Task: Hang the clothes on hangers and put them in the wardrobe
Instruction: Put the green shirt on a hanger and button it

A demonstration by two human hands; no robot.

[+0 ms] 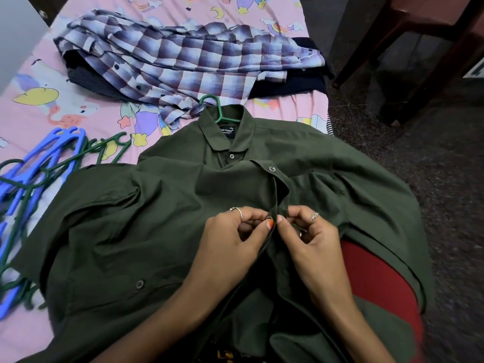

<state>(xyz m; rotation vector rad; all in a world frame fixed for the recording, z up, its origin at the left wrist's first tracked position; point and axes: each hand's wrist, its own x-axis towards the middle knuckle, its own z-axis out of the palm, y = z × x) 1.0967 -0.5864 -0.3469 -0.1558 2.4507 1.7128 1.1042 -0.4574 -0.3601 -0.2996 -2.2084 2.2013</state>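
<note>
Your left hand (235, 231) and right hand (309, 231) each pinch the green shirt (117, 231) placket, thumbs meeting. A green hanger (218, 108) hook protrudes above the shirt's collar; spare hangers (39, 163) lie left of it.

A bed with a pink cartoon-print sheet (86, 100) is carrying a dark green shirt (162, 231) spreading over its near side, a pile of blue and green hangers (39, 166) lying at the left, and a checked shirt (183, 61) resting on dark folded clothes (293, 82) at the far side.
</note>
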